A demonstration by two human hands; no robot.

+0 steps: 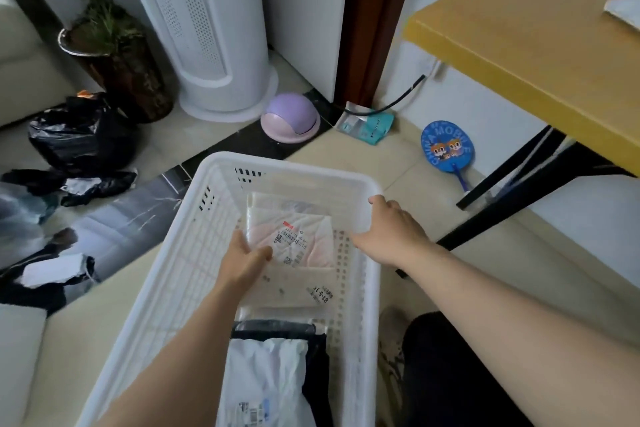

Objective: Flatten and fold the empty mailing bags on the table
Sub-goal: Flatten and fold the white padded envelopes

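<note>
Left hand (247, 258) pinches the folded bag (294, 236) inside the basket (166, 274); right hand (391, 229) seemingly grips the rim, fingertips hidden. Risk: a careless release lets the fold spring open, sliding onto neighbours.

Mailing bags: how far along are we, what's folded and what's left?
Done: folded bags lie stacked in the white basket, including a white bag. In hand: the left hand places a folded labelled bag; the right hand grips the basket's rim. Left: crumpled black bags on the floor.
</note>
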